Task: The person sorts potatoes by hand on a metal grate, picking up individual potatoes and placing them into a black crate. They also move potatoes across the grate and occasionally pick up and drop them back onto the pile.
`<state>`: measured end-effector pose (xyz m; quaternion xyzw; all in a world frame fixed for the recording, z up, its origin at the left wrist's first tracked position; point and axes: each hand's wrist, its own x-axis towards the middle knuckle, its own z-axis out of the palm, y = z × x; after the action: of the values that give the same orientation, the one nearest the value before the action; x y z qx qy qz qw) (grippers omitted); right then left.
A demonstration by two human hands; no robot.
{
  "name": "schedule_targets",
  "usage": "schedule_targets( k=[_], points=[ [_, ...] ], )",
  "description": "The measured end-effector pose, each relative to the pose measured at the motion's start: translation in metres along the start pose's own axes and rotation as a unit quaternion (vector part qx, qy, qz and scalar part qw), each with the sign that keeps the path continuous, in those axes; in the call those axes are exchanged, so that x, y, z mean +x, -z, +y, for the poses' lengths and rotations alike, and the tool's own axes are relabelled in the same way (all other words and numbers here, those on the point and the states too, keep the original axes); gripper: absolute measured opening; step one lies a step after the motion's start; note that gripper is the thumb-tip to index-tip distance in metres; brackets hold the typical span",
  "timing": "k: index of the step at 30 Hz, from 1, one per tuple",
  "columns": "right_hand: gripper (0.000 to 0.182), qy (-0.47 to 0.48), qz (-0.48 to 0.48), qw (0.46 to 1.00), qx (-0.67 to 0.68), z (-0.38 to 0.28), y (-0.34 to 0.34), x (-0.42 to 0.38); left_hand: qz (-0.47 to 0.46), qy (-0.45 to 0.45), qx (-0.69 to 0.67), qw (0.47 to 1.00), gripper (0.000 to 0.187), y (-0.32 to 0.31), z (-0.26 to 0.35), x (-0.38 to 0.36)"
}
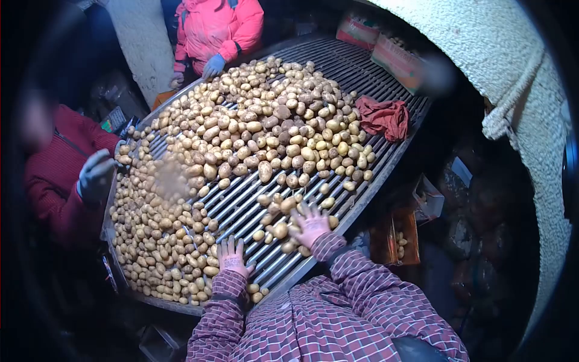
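Potatoes (241,127) lie heaped over a slatted metal sorting table (238,205). At its near edge my left hand (234,258), in a printed glove, rests with fingers stretched out, touching the right side of a pile of smaller potatoes (163,241). Further right my right hand (312,225), gloved too, spreads its fingers over several loose potatoes (280,229) on the bars. It appears to touch some of them, but its palm side is hidden. Neither hand grips anything that I can see.
A red cloth (383,117) lies on the right side of the slats, near cardboard boxes (398,60). One person in a pink jacket (220,30) stands across the table, another in dark red (66,163) at the left. An open box (407,241) holds potatoes below the right edge.
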<state>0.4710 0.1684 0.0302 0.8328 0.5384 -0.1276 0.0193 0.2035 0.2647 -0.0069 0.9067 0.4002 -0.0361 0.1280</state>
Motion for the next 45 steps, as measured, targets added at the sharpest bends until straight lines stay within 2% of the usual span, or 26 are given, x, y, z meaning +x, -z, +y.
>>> schedule_targets(
  k=[3, 5, 7, 9, 11, 13, 15, 17, 19, 20, 21, 23, 24, 25, 27, 30, 33, 34, 37, 38, 39, 41, 42, 43, 44, 45],
  points=[
    [0.069, 0.059, -0.002, 0.998, -0.012, -0.044, -0.001, -0.035, 0.009, -0.006, -0.010, 1.000, 0.089, -0.005, -0.003, -0.002],
    [0.060, 0.149, 0.008, 0.989, -0.001, -0.047, -0.001, -0.048, 0.012, -0.008, -0.003, 1.000, 0.087, -0.004, -0.002, -0.005],
    [0.055, 0.162, -0.032, 0.977, 0.137, -0.043, -0.006, -0.039, 0.009, -0.007, -0.012, 1.000, 0.085, 0.002, 0.001, -0.008],
    [0.042, 0.167, 0.006, 0.975, 0.147, -0.037, -0.003, -0.010, 0.016, -0.004, -0.006, 1.000, 0.081, 0.002, 0.001, -0.007],
    [0.038, 0.154, 0.090, 0.972, 0.150, -0.036, 0.011, 0.026, 0.013, 0.004, -0.008, 1.000, 0.079, 0.006, 0.003, -0.007],
    [0.038, 0.129, 0.089, 0.978, 0.140, -0.032, 0.025, 0.072, 0.056, 0.015, -0.054, 0.997, 0.071, 0.000, 0.001, -0.005],
    [0.040, 0.063, 0.088, 0.988, 0.114, -0.033, 0.035, 0.115, 0.097, 0.032, -0.152, 0.983, 0.056, -0.016, -0.014, 0.010],
    [0.057, 0.025, 0.047, 0.996, 0.068, -0.036, 0.041, 0.158, 0.163, 0.094, -0.252, 0.949, 0.037, 0.001, -0.022, 0.032],
    [0.070, 0.009, 0.035, 0.998, 0.049, -0.047, 0.045, 0.183, 0.213, 0.091, -0.201, 0.952, 0.037, 0.021, -0.035, 0.063],
    [0.082, -0.022, -0.037, 0.998, 0.045, -0.055, 0.051, 0.194, 0.235, 0.080, -0.197, 0.948, 0.038, 0.027, -0.044, 0.086],
    [0.084, -0.019, 0.003, 1.000, 0.019, -0.055, 0.033, 0.206, 0.256, 0.061, -0.192, 0.945, 0.040, 0.034, -0.051, 0.111],
    [0.080, -0.033, -0.007, 0.999, -0.010, -0.061, 0.023, 0.223, 0.263, 0.042, -0.112, 0.957, 0.053, 0.066, -0.055, 0.165],
    [0.075, -0.031, 0.010, 0.999, -0.031, -0.061, 0.016, 0.226, 0.174, 0.105, -0.102, 0.974, 0.064, 0.077, -0.056, 0.191],
    [0.076, -0.023, 0.006, 0.999, -0.028, -0.060, 0.017, 0.227, 0.141, 0.147, -0.068, 0.977, 0.068, 0.076, -0.061, 0.220],
    [0.076, -0.021, 0.013, 0.999, -0.032, -0.056, 0.013, 0.227, 0.084, 0.220, -0.002, 0.972, 0.066, 0.075, -0.061, 0.266],
    [0.076, -0.030, -0.081, 0.996, 0.008, -0.055, 0.042, 0.227, 0.006, 0.266, 0.028, 0.964, 0.060, 0.083, -0.052, 0.300],
    [0.065, -0.025, -0.057, 0.998, 0.005, -0.056, 0.029, 0.229, 0.039, 0.234, -0.014, 0.971, 0.055, 0.068, -0.062, 0.298],
    [0.062, -0.026, -0.051, 0.998, 0.003, -0.055, 0.023, 0.231, 0.130, 0.204, -0.059, 0.969, 0.052, 0.058, -0.059, 0.282],
    [0.041, 0.039, 0.001, 0.999, -0.022, -0.046, 0.021, 0.216, 0.132, 0.153, -0.064, 0.977, 0.050, 0.041, -0.050, 0.240],
    [0.040, 0.072, 0.005, 0.997, -0.037, -0.041, 0.018, 0.210, 0.135, 0.142, -0.099, 0.976, 0.058, 0.025, -0.050, 0.224],
    [0.039, 0.104, 0.012, 0.993, -0.052, -0.037, 0.017, 0.206, 0.123, 0.129, -0.108, 0.978, 0.054, 0.031, -0.040, 0.206],
    [0.046, 0.139, -0.094, 0.986, 0.008, -0.033, 0.048, 0.179, 0.156, 0.084, -0.134, 0.975, 0.058, 0.005, -0.033, 0.173],
    [0.051, 0.107, -0.125, 0.977, 0.135, -0.029, 0.046, 0.168, 0.150, 0.051, -0.192, 0.968, 0.060, -0.012, -0.040, 0.169],
    [0.056, 0.074, -0.154, 0.951, 0.259, -0.023, 0.041, 0.157, 0.176, 0.051, -0.317, 0.930, 0.061, -0.014, -0.037, 0.157],
    [0.060, 0.133, -0.119, 0.874, 0.452, -0.008, 0.007, 0.152, 0.155, 0.093, -0.535, 0.826, 0.059, -0.018, -0.031, 0.148],
    [0.057, 0.090, -0.189, 0.749, 0.628, -0.002, 0.023, 0.129, 0.123, 0.134, -0.720, 0.670, 0.058, -0.001, -0.013, 0.132]
  ],
)
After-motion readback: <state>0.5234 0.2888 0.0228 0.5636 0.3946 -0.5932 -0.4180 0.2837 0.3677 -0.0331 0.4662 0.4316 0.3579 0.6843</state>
